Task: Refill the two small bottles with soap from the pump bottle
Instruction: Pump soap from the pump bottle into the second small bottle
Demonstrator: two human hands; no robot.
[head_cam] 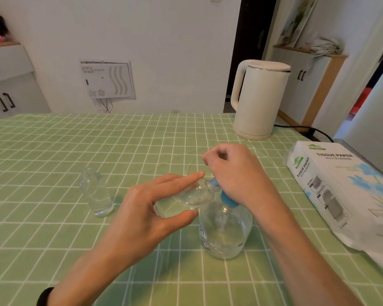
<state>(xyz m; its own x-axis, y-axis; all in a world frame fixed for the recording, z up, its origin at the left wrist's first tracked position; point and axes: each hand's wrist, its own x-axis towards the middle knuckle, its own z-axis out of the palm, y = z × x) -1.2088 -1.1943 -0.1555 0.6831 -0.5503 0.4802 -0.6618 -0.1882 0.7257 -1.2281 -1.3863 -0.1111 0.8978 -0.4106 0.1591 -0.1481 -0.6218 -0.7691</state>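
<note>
1. Fingers of our left hand [152,209] clamp the clear, tilted small bottle [192,196] at the blue nozzle.
2. Our right hand [238,176] curls over the pump bottle [227,233].
3. The second small bottle [96,193] stands left on the open bench [53,151].

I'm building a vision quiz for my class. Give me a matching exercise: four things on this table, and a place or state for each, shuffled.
Things
1. kettle
2. upright small bottle
3. tilted small bottle
4. pump bottle

Places or states
A. held by the left hand
B. under the right hand
C. far right on the table
D. standing alone, left of the others

Pairs: 1-C, 2-D, 3-A, 4-B
</note>
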